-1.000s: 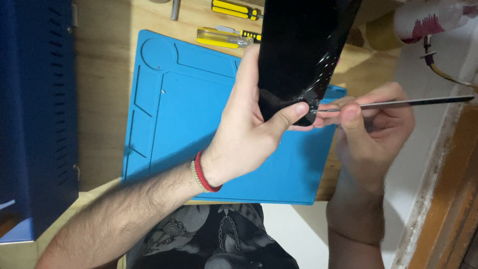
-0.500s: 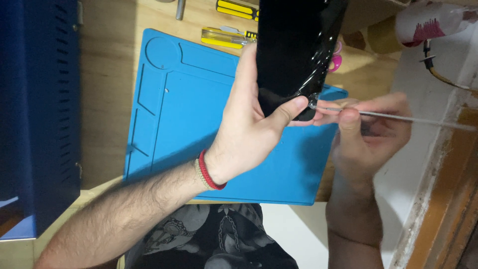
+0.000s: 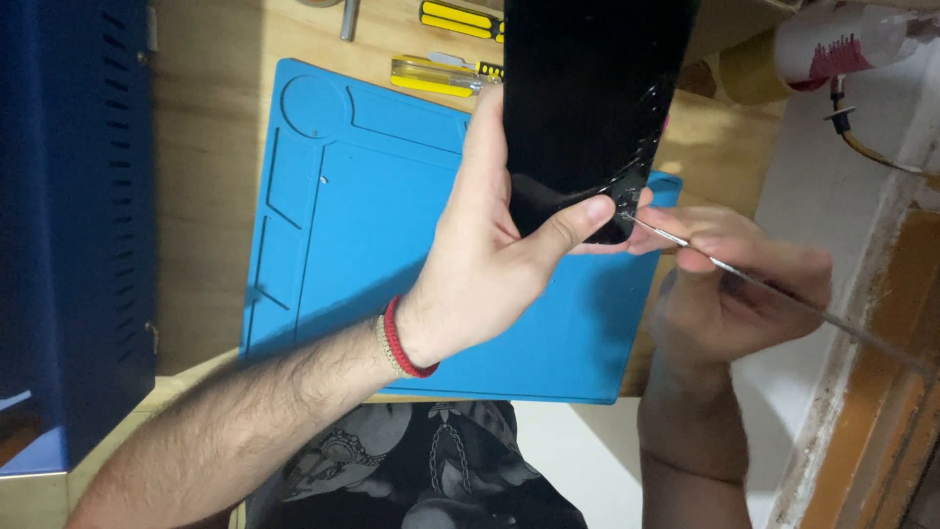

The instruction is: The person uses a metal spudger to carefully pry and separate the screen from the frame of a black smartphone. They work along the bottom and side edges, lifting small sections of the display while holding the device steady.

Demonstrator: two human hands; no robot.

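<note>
My left hand (image 3: 494, 260) grips the lower corner of a black glossy slab-shaped device (image 3: 587, 98), thumb pressed on its face, holding it upright over the blue work mat (image 3: 372, 235). A red cord and a beaded band circle that wrist. My right hand (image 3: 734, 289) pinches a thin metal pry tool (image 3: 725, 264), whose tip touches the device's lower right corner, where the edge looks chipped or cracked.
Yellow-handled screwdrivers (image 3: 441, 73) lie on the wooden table beyond the mat. A dark blue metal case (image 3: 73, 225) stands at the left. A white bottle (image 3: 832, 44) and a cable sit at the upper right near a white wall edge.
The thin tool has tilted from nearly level to slanting down to the right, and its tip has moved onto the device's corner. My right hand has shifted slightly lower.
</note>
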